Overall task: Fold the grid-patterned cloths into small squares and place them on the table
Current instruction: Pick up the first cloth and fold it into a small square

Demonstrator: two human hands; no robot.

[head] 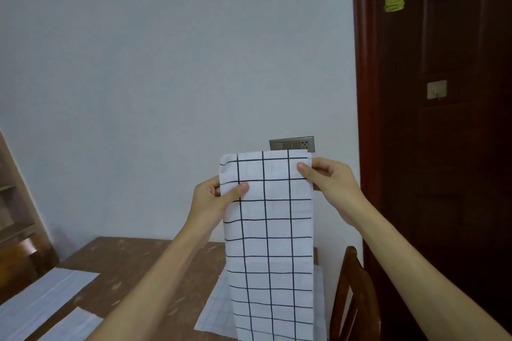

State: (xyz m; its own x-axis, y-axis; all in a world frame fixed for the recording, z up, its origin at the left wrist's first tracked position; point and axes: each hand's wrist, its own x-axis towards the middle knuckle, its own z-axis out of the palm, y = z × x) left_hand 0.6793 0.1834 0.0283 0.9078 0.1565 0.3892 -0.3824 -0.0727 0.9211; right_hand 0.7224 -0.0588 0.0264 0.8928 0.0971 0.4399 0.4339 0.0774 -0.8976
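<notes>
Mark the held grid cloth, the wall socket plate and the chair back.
grid cloth (273,243), head view, middle of the hanging strip
wall socket plate (292,143), head view, centre of the plate
chair back (350,293), head view, upper wooden rail

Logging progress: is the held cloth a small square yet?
No. The grid cloth hangs as a long strip, pinched by left hand and right hand.

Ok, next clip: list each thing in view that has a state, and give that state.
Grid-patterned cloth: folded into a long strip, held up, hanging over the table.
Left hand: pinching the strip's left edge near the top.
Right hand: pinching its top right corner.
Second grid cloth: lying flat on the table.
Striped cloths: lying flat at the table's left.
Door: shut.
</notes>
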